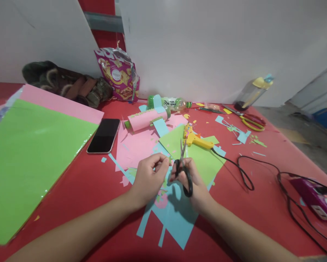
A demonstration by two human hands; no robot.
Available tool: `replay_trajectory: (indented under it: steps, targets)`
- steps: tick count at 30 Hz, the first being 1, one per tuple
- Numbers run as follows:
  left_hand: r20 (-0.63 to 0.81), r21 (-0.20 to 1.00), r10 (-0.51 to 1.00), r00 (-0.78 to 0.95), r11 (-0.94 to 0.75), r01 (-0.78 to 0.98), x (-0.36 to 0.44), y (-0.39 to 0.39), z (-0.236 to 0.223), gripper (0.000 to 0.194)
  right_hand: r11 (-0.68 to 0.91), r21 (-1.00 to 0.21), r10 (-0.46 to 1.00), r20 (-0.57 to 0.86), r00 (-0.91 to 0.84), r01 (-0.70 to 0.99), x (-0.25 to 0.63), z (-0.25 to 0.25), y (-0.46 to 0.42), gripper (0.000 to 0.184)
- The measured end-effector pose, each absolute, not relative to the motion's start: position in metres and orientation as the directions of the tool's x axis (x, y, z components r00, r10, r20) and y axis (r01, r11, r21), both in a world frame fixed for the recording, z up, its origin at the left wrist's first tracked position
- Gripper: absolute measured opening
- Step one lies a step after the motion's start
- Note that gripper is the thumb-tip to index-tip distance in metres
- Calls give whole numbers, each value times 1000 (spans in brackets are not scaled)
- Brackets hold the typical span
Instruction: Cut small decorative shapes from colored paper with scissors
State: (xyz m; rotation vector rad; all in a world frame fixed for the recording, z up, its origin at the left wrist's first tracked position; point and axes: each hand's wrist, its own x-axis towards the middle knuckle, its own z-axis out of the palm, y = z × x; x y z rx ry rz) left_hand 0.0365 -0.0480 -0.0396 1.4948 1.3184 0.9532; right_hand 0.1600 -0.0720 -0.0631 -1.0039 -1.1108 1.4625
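In the middle of the head view, my right hand (194,182) holds black-handled scissors (188,182), their narrow blades pointing away from me and slightly apart. Close by on the left, my left hand (151,178) is closed in a pinch. A tiny green bit of paper (170,159) shows at its fingertips. Under both hands lie light blue paper (179,225) and small pink and green scraps. Just beyond them a yellow glue gun (198,141) rests on green paper (207,165). A roll wrapped in pink paper (147,120) lies behind my left hand.
A phone (103,136) and green sheets (40,156) lie left on the red table (78,203). At the back are a snack bag (119,74), a green bottle (174,103), yellow-handled scissors (252,123) and a clear container (252,92). A black cord (245,174) runs right to a purple power strip (316,200).
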Motion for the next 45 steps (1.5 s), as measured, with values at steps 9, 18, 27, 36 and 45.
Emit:
replay_trajectory:
  steps: [9, 18, 27, 36, 45]
  targets:
    - [6, 922, 994, 109, -48, 384, 33, -35, -52, 26, -88, -976, 995, -93, 17, -199, 165, -59, -60, 29]
    - [-10, 916, 987, 159, -54, 398, 31, -38, -55, 30, -53, -978, 995, -70, 77, -203, 165, -60, -59, 36]
    - [26, 856, 965, 262, -157, 492, 33, -53, -57, 29, -60, -972, 997, -67, 24, -226, 163, -58, -62, 39]
    - [65, 864, 962, 264, -186, 467, 25, -56, -59, 30, -81, -981, 996, -84, 6, -179, 163, -60, -62, 38]
    - [32, 786, 969, 246, -177, 593, -15, -35, -51, 22, -53, -989, 999, -54, 2, -135, 162, -63, -62, 34]
